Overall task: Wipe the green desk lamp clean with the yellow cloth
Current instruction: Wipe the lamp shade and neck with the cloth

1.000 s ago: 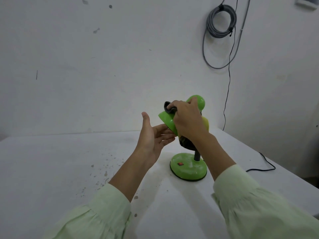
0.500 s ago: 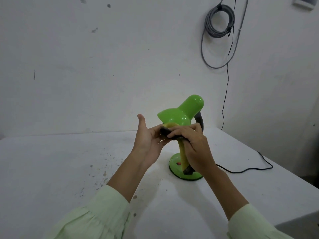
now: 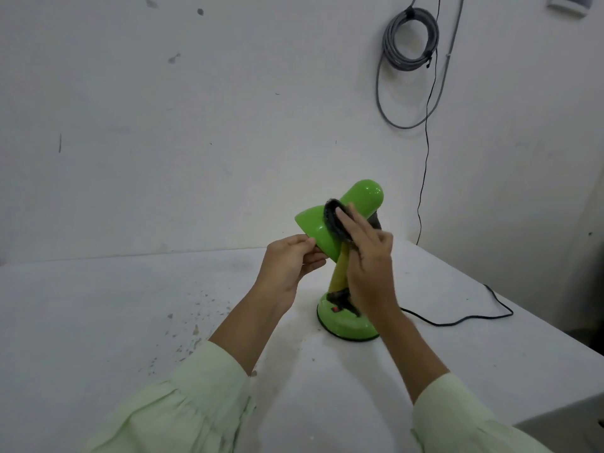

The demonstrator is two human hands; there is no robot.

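Note:
The green desk lamp (image 3: 358,199) stands on the white table, its round base (image 3: 346,323) near the middle right. My left hand (image 3: 289,266) pinches the lower rim of the lamp's shade. My right hand (image 3: 367,256) presses the yellow cloth (image 3: 338,276) against the side of the shade. The cloth has a dark, dirty edge that curls over the shade, and a yellow strip hangs down to the base. The lamp's neck is mostly hidden behind my right hand.
The lamp's black cord (image 3: 457,320) trails right across the white table (image 3: 130,322) and runs up the wall. A grey coiled cable (image 3: 410,37) hangs on the wall above. Dark specks mark the table left of the lamp. The table's right edge (image 3: 562,335) lies close.
My right hand has gone from the top of the shade down under its rim and back up onto its side with the cloth. My left hand now pinches the rim.

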